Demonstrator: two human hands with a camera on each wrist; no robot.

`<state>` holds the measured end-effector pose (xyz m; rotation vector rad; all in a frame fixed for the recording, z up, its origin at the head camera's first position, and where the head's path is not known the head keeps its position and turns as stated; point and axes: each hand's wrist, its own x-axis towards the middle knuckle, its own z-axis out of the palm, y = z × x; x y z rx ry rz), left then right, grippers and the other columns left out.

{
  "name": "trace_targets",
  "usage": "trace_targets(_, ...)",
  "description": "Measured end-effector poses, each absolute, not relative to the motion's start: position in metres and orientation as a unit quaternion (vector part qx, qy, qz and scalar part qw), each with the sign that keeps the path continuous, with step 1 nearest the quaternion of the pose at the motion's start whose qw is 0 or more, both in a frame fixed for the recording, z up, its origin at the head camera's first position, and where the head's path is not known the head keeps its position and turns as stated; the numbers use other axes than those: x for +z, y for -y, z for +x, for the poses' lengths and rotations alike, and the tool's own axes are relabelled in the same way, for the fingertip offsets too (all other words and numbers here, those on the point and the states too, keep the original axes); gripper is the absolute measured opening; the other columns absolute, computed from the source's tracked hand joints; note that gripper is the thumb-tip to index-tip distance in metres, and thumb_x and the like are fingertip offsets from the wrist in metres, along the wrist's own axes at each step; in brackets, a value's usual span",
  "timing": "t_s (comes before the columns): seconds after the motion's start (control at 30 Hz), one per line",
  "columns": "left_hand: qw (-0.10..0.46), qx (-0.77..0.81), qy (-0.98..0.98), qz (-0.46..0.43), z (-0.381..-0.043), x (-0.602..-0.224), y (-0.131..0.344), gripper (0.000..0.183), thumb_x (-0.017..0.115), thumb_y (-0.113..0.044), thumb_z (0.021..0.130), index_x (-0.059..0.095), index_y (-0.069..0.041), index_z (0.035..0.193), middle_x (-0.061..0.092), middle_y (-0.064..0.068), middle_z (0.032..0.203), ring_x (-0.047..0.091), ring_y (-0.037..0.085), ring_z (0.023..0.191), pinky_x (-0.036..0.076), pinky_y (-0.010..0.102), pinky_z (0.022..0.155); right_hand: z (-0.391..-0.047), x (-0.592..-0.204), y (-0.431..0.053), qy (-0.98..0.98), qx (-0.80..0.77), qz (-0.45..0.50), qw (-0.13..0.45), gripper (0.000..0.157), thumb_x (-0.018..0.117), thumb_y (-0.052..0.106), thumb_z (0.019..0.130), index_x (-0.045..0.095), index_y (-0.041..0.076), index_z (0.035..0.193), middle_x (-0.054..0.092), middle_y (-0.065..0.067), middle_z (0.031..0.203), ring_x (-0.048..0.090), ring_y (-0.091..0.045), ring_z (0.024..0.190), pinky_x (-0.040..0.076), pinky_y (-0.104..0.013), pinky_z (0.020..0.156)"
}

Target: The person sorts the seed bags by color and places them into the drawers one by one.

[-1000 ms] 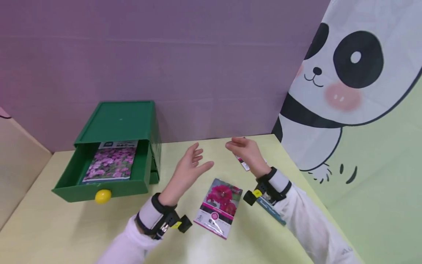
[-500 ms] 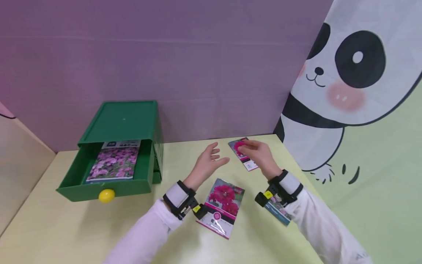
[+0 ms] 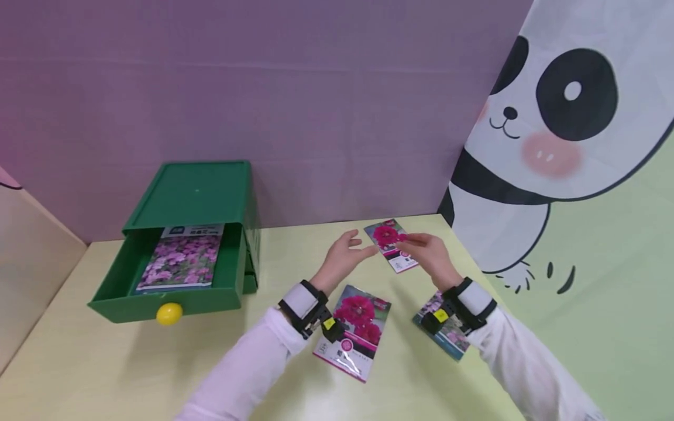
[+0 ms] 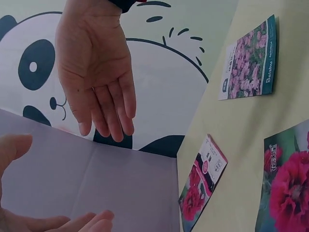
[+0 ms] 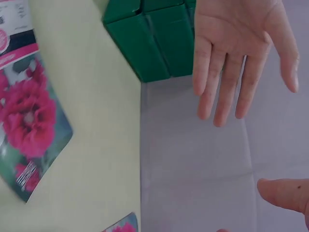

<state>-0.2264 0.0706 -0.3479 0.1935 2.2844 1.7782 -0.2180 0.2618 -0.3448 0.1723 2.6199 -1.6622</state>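
While one packet (image 3: 181,260) lay in the open drawer (image 3: 210,302), apparently done, the large packet (image 3: 356,336), far packet (image 3: 387,237) and rightmost packet (image 3: 454,337) lay on the table (image 3: 292,248), seemingly pending; left hand (image 3: 343,258) and right hand (image 3: 429,254) hovered empty, fingers extended.

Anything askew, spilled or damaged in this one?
Nothing looks spilled or visibly damaged. Slightly untidy: the green drawer stands pulled out with a flower packet inside, and three more packets lie scattered at differing angles on the table.
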Motion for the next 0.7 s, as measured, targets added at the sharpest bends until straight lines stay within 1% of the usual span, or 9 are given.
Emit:
trace_targets(0.2,0.129,0.616,-0.775,0.065,-0.230,-0.355,-0.077,0.074,0.065,-0.039,0.082,0.033,-0.003,0.139,0.047,0.018,0.131,0.044,0.030,0.120,0.039,0.043,0.099,-0.214,-0.351,-0.272,-0.850,-0.519,0.089,0.025,0.060,0.059,0.026,0.089,0.037,-0.010,0.132,0.049,-0.027,0.125,0.048,-0.035,0.114,0.039,-0.045,0.099)
trace_targets(0.43,0.153,0.634,-0.757,0.052,-0.234,-0.365,-0.085,0.071,0.064,-0.040,0.083,0.038,0.000,0.136,0.048,0.018,0.129,0.045,0.031,0.119,0.039,0.043,0.099,-0.211,-0.360,-0.288,-0.851,-0.513,0.105,0.027,0.062,0.057,0.024,0.090,0.033,-0.013,0.133,0.048,-0.029,0.125,0.047,-0.037,0.115,0.041,-0.041,0.099)
trace_targets(0.63,0.147,0.633,-0.759,0.054,-0.235,-0.373,-0.092,0.064,0.064,-0.037,0.083,0.045,0.002,0.130,0.049,0.017,0.129,0.045,0.032,0.119,0.039,0.043,0.099,-0.206,-0.367,-0.301,-0.840,-0.528,0.122,0.042,0.063,0.052,0.026,0.093,0.028,-0.015,0.134,0.037,-0.032,0.133,0.042,-0.040,0.119,0.037,-0.042,0.102)
trace_targets(0.7,0.147,0.629,-0.761,0.054,-0.235,-0.375,-0.094,0.062,0.063,-0.036,0.084,0.045,0.002,0.129,0.049,0.018,0.129,0.045,0.032,0.119,0.039,0.043,0.099,-0.204,-0.370,-0.305,-0.835,-0.533,0.130,0.042,0.064,0.051,0.028,0.093,0.027,-0.016,0.134,0.035,-0.032,0.134,0.042,-0.041,0.119,0.037,-0.042,0.102)
